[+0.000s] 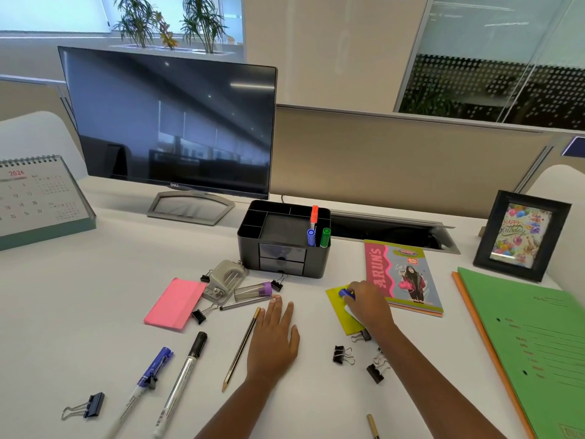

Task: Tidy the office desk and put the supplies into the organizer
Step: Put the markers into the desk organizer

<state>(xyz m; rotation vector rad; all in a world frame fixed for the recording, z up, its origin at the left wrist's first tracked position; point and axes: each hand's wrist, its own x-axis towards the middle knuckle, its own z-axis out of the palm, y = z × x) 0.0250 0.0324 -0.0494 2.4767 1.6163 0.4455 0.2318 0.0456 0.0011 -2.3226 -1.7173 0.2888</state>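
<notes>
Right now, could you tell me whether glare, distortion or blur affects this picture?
Head view: the dark monitor mirrors ceiling lights and windows; wide-angle bending curves the partition top; the right hand pinching a small blue item looks slightly smeared; desk shadows are soft.

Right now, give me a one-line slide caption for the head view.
Right hand pinches a blue item over the yellow pad; left hand rests flat beside the pencil, before the organizer.

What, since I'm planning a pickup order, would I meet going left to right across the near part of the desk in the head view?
Leftmost binder clip → blue-capped marker → black-capped marker → pencil → left hand → binder clip between the arms → green folder.
</notes>
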